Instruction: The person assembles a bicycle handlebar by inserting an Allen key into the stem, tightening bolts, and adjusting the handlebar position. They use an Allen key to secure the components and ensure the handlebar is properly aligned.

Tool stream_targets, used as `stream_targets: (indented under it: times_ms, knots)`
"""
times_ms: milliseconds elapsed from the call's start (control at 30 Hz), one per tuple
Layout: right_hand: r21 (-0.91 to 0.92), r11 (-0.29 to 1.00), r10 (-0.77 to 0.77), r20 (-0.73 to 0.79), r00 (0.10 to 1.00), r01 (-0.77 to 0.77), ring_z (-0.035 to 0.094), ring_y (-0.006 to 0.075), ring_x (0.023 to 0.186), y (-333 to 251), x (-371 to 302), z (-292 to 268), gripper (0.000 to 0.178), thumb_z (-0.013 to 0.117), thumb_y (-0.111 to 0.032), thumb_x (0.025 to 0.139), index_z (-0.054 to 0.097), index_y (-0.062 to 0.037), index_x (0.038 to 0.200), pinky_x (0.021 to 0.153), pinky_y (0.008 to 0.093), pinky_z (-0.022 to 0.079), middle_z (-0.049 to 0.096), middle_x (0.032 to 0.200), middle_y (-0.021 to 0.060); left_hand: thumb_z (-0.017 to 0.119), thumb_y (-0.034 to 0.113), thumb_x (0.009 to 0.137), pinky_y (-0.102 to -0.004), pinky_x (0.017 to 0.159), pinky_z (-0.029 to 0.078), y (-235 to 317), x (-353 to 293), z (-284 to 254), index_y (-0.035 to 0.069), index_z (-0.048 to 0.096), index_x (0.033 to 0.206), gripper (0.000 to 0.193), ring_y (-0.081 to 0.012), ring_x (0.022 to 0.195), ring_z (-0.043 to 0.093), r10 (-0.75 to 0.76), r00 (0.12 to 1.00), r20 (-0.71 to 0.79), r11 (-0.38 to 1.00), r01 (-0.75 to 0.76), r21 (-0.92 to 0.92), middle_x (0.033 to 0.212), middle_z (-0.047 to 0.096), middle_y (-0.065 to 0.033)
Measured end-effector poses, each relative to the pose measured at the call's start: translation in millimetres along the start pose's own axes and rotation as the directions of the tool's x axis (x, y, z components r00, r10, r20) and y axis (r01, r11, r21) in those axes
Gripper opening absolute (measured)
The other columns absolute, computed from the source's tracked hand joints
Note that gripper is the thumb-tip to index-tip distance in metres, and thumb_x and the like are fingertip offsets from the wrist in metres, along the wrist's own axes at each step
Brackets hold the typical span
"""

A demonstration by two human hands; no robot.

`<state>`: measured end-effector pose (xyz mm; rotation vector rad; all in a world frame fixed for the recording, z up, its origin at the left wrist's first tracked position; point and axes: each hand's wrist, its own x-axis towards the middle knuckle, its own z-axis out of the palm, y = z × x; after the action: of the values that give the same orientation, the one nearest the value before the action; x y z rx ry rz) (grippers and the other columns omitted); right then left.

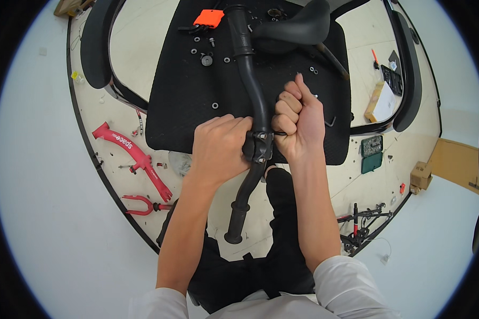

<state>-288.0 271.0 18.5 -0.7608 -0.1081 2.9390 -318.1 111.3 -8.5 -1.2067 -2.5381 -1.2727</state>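
A black bicycle handlebar [258,101] with rubber grips runs from the chair seat toward me. At its middle is a stem clamp [261,148] with silver bolts on its face. My left hand [221,146] is closed round the stem just left of the clamp, hiding most of it. On the other side, my right hand [300,119] makes a fist with the thumb pointing up. A thin dark rod, like a hex key [279,133], sticks out of this fist and reaches the clamp's upper bolt; the rest is hidden by the fingers.
The black chair seat [186,122] bears a saddle [298,29], an orange item [208,18], washers, bolts and an L-shaped key [331,121]. On the floor lie a pink frame [127,146], a pink fork [143,204], a green case [371,159] and black bike parts [363,226].
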Motion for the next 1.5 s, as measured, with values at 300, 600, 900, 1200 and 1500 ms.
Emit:
stream_targets:
  times_ms: [300,600,900,1200,1500]
  knots:
    - [0.000,0.999,-0.044,-0.087,0.995,0.044,0.013,0.0061,0.046,-8.5,0.3,-0.6,0.038,0.041,-0.029,0.107,0.037,-0.0127,0.074,0.036,0.0240,0.011,0.017,0.059,-0.0064,0.078,0.017,0.058,-0.0365,0.053,0.046,11.1,3.1,7.8,0.004,0.062,0.077,0.028,-0.0248,0.058,0.057,-0.101,0.994,0.035,0.994,0.100,0.036,0.059,0.055,-0.0064]
    - [-0.834,0.535,-0.251,0.002,0.968,0.140,0.025,0.0049,0.041,-13.3,-9.8,21.5,0.040,0.045,-0.031,0.106,0.040,-0.0106,0.072,0.035,0.0242,0.019,0.028,0.054,-0.0065,0.079,0.019,0.060,-0.0361,0.054,0.048,6.6,7.0,4.3,0.004,0.064,0.075,0.026,-0.0239,0.057,0.059,-0.018,0.994,0.107,0.999,0.020,-0.024,0.058,0.058,-0.0063]
    - [-0.432,-0.869,-0.183,0.734,0.654,0.242,0.066,0.0319,0.068,-15.2,1.5,36.5,0.022,0.055,-0.017,0.093,0.063,-0.0007,0.080,0.059,0.0432,0.050,0.061,0.066,0.0147,0.080,0.014,0.056,-0.0372,0.051,0.045,13.4,15.9,13.9,0.007,0.061,0.067,0.023,-0.0280,0.056,0.058,-0.115,0.991,0.068,0.992,0.118,-0.046,0.059,0.057,-0.0065]
    - [-0.128,-0.744,0.312,0.802,0.510,0.656,0.052,0.0198,0.066,50.4,-27.5,69.7,0.030,0.071,-0.021,0.085,0.053,-0.0069,0.065,0.064,0.0321,0.038,0.052,0.061,0.0040,0.073,0.017,0.072,-0.0363,0.060,0.050,-17.6,7.6,25.2,0.001,0.066,0.084,0.021,-0.0312,0.065,0.066,-0.216,0.955,-0.204,0.909,0.120,-0.398,0.075,0.068,-0.0128]
    - [-0.483,0.670,-0.553,0.180,0.813,0.563,0.022,0.0101,0.044,-0.7,-38.5,23.2,0.045,0.054,-0.016,0.098,0.028,-0.0155,0.061,0.050,0.0269,0.030,0.026,0.052,-0.0050,0.079,0.009,0.071,-0.0306,0.056,0.047,19.2,21.8,-21.4,-0.002,0.066,0.075,0.017,-0.0175,0.058,0.063,-0.467,0.875,0.130,0.758,0.471,-0.451,0.065,0.064,-0.0099]
